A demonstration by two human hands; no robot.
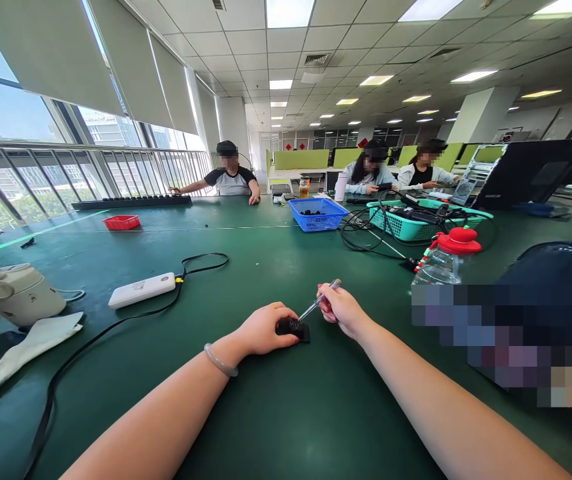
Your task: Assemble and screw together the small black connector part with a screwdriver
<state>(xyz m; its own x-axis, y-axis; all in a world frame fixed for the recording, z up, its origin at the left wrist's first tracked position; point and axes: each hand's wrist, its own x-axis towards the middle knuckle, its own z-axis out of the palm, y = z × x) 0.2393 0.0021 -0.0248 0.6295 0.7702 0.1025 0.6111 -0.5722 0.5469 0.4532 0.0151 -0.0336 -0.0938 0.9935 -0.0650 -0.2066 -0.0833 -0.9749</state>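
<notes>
On the green table, my left hand [266, 329] grips a small black block-shaped part [293, 327], thumb at its near edge and fingers over its far side. What the part is, I cannot make out. My right hand [342, 309] is closed around a slim screwdriver [312, 308] with a clear handle. The tool slants down to the left, and its tip meets the top of the black part. My left palm hides some of the part.
A white power bank [143, 290] with a black cable lies left. Further off stand a red tray [121, 222], a blue basket [317, 215] and a teal basket [406, 230] of cables. A red-capped bottle [439, 267] stands right. Several people sit across the table.
</notes>
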